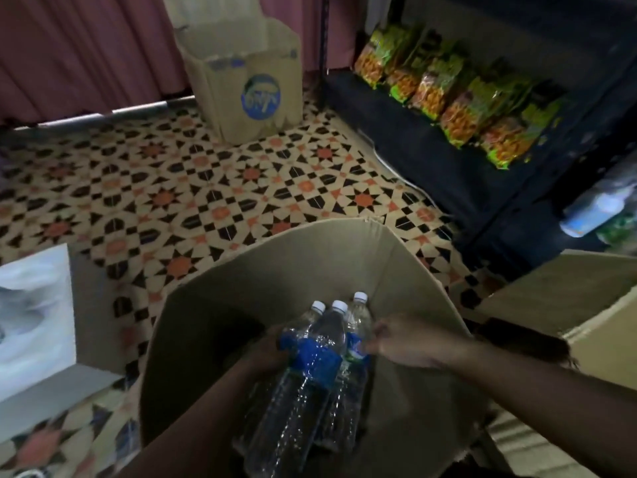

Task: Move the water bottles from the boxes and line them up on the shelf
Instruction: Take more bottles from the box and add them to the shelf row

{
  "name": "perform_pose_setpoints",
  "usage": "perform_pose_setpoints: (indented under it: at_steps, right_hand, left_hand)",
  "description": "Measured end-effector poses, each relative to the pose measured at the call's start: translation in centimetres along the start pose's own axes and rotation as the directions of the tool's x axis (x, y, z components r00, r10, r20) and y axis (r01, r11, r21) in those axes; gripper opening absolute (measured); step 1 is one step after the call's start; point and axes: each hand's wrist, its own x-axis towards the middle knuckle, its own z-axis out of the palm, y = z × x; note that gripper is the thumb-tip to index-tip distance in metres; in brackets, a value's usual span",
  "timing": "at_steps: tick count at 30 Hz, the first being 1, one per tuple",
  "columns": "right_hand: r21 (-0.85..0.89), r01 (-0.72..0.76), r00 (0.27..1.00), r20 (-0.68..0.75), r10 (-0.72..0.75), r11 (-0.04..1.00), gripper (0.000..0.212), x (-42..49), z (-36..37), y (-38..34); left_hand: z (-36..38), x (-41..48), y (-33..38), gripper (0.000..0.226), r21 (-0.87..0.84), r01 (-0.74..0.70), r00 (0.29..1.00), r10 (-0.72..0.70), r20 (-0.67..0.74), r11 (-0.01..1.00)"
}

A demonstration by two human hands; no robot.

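Note:
Three clear water bottles with white caps and blue labels are bunched together, tilted, inside an open cardboard box right below me. My left hand grips the bunch from the left at label height. My right hand presses the rightmost bottle from the right, fingers on its label. The dark shelf stands at the right.
Several green and orange snack bags fill a shelf level. More bottles lie on the shelf at far right. A second cardboard box with a blue logo stands at the back; another box sits at the right, a white bag at the left.

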Motion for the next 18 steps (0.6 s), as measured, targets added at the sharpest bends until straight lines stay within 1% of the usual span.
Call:
perform_pose_setpoints:
  at_steps: [1,2,3,4,5,6,7,8,9,10,12,13,15,16,17,18]
  right_hand:
    - [0.007,-0.011,0.999,0.039,0.011,1.000,0.063,1.0,0.7,0.2]
    - [0.011,-0.027,0.997,0.074,0.026,1.000,0.066,2.0,1.1,0.4]
    - [0.019,-0.035,0.995,0.089,0.033,0.999,0.062,3.1,1.7,0.5]
    - [0.030,-0.047,0.994,0.101,0.044,0.998,0.055,4.0,2.3,0.6]
    - [0.050,-0.056,0.993,0.106,0.050,0.997,0.050,4.8,2.8,0.7]
    - [0.062,-0.067,0.991,0.120,0.060,0.996,0.051,5.5,3.3,1.1]
    - [0.062,-0.085,0.988,0.137,0.076,0.994,0.054,6.2,3.8,1.4]
    - [0.053,-0.109,0.983,0.157,0.099,0.993,0.053,6.7,4.2,1.7]
    - [0.048,-0.131,0.977,0.175,0.121,0.990,0.049,7.1,4.6,2.1]
    - [0.058,-0.148,0.973,0.188,0.135,0.987,0.046,7.5,5.0,2.5]
    - [0.105,-0.172,0.961,0.235,0.143,0.980,0.051,7.7,5.4,3.1]
    - [0.133,-0.183,0.951,0.277,0.141,0.974,0.055,7.7,5.7,3.0]
    - [0.179,-0.181,0.934,0.339,0.112,0.967,0.060,7.5,6.1,2.9]
    - [0.187,-0.175,0.928,0.359,0.098,0.967,0.066,7.4,6.3,2.9]
    - [0.182,-0.178,0.924,0.369,0.101,0.967,0.083,7.3,6.5,2.9]
    - [0.178,-0.187,0.929,0.352,0.115,0.966,0.108,7.4,6.9,3.2]
  left_hand:
    - [0.4,0.2,0.4,0.063,-0.013,0.005,1.000,-0.005,-0.026,1.000]
    - [1.1,0.6,0.7,0.074,-0.052,0.000,0.998,-0.003,-0.060,0.999]
    - [2.0,1.1,1.0,0.079,-0.081,-0.007,0.999,0.003,-0.046,0.997]
    - [2.9,1.2,1.3,0.080,-0.053,-0.011,1.000,0.012,0.019,0.999]
    - [3.6,0.7,2.1,0.083,0.027,-0.022,0.997,0.020,0.079,0.999]
    - [4.4,0.5,2.5,0.098,0.110,-0.024,0.994,0.011,0.111,0.994]
    - [5.1,0.2,2.6,0.122,0.167,0.028,0.995,-0.043,0.091,0.986]
    - [5.7,0.0,2.4,0.136,0.185,0.085,0.995,-0.095,0.043,0.979]
    - [6.1,-0.1,2.1,0.138,0.161,0.095,0.995,-0.093,-0.024,0.982]
    - [6.4,0.2,1.7,0.132,0.144,0.084,0.995,-0.076,-0.060,0.986]
    - [6.2,0.7,1.0,0.109,0.073,0.060,0.994,-0.053,-0.100,0.996]
    - [6.1,0.9,0.6,0.097,0.019,0.046,0.994,-0.044,-0.097,0.999]
    - [5.6,1.4,0.2,0.066,-0.165,-0.027,0.995,0.011,-0.098,0.986]
    - [5.3,1.5,0.2,0.050,-0.279,-0.051,0.996,0.030,-0.080,0.959]
    - [5.1,1.9,0.0,0.046,-0.384,-0.035,0.999,0.024,-0.033,0.923]
    - [4.7,1.9,0.2,0.048,-0.475,-0.016,1.000,0.021,0.006,0.880]
